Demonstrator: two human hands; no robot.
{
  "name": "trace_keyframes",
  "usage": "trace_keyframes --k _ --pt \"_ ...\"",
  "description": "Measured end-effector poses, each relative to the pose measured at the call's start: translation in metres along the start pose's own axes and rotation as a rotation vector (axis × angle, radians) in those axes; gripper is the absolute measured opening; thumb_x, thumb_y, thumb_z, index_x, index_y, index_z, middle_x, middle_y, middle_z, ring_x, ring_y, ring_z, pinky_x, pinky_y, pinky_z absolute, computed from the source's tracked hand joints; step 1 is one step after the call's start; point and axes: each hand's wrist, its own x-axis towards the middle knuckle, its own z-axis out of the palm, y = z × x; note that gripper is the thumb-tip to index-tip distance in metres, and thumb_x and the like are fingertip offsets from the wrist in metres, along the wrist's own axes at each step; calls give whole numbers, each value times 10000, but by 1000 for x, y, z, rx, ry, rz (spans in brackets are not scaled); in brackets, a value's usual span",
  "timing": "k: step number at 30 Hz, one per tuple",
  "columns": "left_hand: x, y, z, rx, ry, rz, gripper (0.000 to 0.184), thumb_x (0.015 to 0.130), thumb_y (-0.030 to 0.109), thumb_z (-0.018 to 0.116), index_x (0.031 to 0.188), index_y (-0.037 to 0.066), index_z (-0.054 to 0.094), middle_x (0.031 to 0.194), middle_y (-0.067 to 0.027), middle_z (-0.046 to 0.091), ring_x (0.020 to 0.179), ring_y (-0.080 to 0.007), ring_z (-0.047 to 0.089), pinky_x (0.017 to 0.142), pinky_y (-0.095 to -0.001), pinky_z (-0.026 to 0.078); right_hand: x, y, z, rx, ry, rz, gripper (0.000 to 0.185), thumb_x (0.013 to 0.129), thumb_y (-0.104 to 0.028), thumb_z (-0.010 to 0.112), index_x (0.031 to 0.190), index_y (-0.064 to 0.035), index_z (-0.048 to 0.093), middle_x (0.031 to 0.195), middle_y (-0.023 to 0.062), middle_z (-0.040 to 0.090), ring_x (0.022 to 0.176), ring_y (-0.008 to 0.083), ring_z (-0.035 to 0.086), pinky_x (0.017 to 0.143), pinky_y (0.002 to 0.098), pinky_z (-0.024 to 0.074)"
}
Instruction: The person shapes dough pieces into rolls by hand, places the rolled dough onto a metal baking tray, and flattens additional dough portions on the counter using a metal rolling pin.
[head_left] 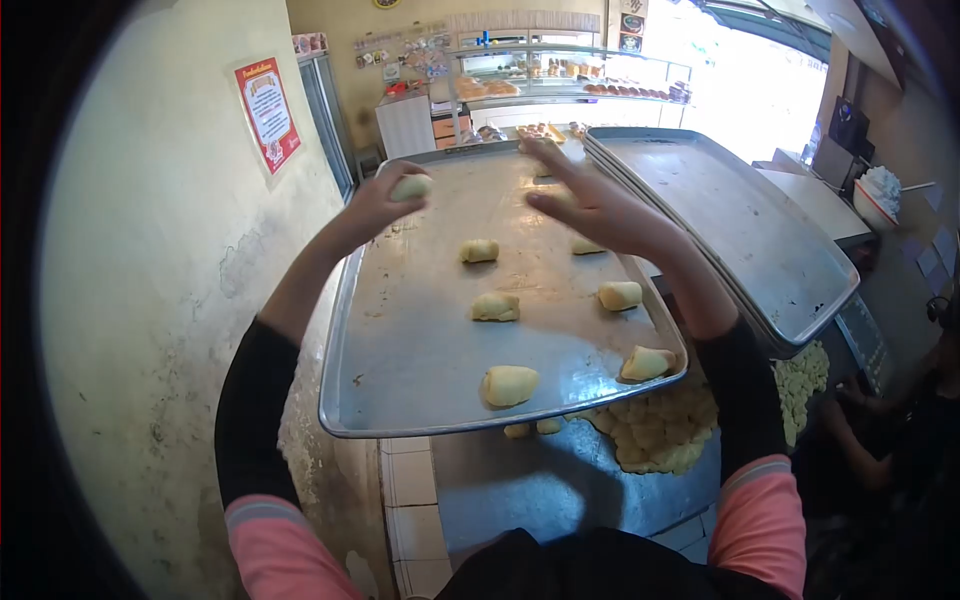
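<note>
Tray (420, 330): dough rolls (510, 385) on it. Left hand (376, 206): above its left edge, fingers round one roll (411, 187). Right hand (602, 207): above right side, fingers wide.

Both arms are stretched forward, the left forearm (308, 270) and the right forearm (695, 275) being angled inward, with bare skin shown beyond dark sleeves (255, 400). The left hand (375, 208) is turned toward the right, its fingers and thumb curled into a rounded grip. The right hand (600, 208), slightly blurred, is pointed forward and leftward, with its fingers extended and its thumb spread apart from them.
</note>
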Motion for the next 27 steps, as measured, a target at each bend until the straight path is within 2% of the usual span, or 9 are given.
trace_keyframes --k 3,6,9,12,16,20,22,24,27 --pt "44 -7 42 19 -187 -147 485 867 275 680 1236 22 493 1142 -138 580 1055 -201 567 920 -312 441 -38 8 -21 170 305 53 589 967 -411 537 1393 -19 424 1381 210 476 1227 289 519 982 390 462" --pt "76 -29 76 44 -171 -166 498 876 298 656 1240 24 456 1140 -166 570 1058 -231 566 920 -331 441 -74 67 1 141 467 205 458 965 -343 558 1260 4 513 1213 157 565 997 224 602 810 349 527" --pt "94 -38 86 91 -114 -88 431 871 276 654 1175 20 488 1114 -179 597 1030 -256 588 904 -343 454 -104 85 21 132 466 293 384 965 -281 566 1215 8 534 1173 135 576 938 200 607 756 344 527" --pt "98 -41 82 255 -277 -18 389 851 265 676 1112 9 542 1072 -165 637 1001 -259 610 890 -349 468 -113 86 29 297 563 293 328 962 -234 572 1184 7 555 1145 116 586 910 175 608 731 331 528" --pt "98 -44 76 317 -243 -21 278 801 211 722 1000 29 653 1021 -139 668 918 -271 645 812 -366 508 -112 89 32 394 671 372 245 956 -182 577 1119 1 592 1023 68 620 861 132 594 757 297 501" --pt "99 -81 77 402 -179 256 287 770 179 735 1004 28 664 903 -162 663 842 -298 647 765 -379 510 -113 107 40 381 784 240 194 947 -140 582 1086 -6 604 981 55 629 866 127 586 781 276 483" --pt "94 -78 81 464 -189 238 298 781 193 734 1030 41 672 967 -156 673 890 -307 646 785 -384 510 -121 120 49 475 903 107 170 942 -110 577 1071 -3 605 979 57 626 870 125 579 791 271 477" --pt "87 -68 79 462 -268 103 387 835 289 702 1137 52 654 1064 -159 671 978 -313 635 845 -399 497 -140 93 59 288 1169 125 174 935 -63 557 1097 -3 578 999 70 615 882 123 569 811 265 468" --pt "61 -24 68 578 -311 8 618 908 442 614 1383 76 466 1331 -184 539 1241 -318 505 1031 -387 395 -179 89 115 323 1342 84 294 937 -132 574 1194 -13 494 1079 95 569 913 154 560 831 295 467"
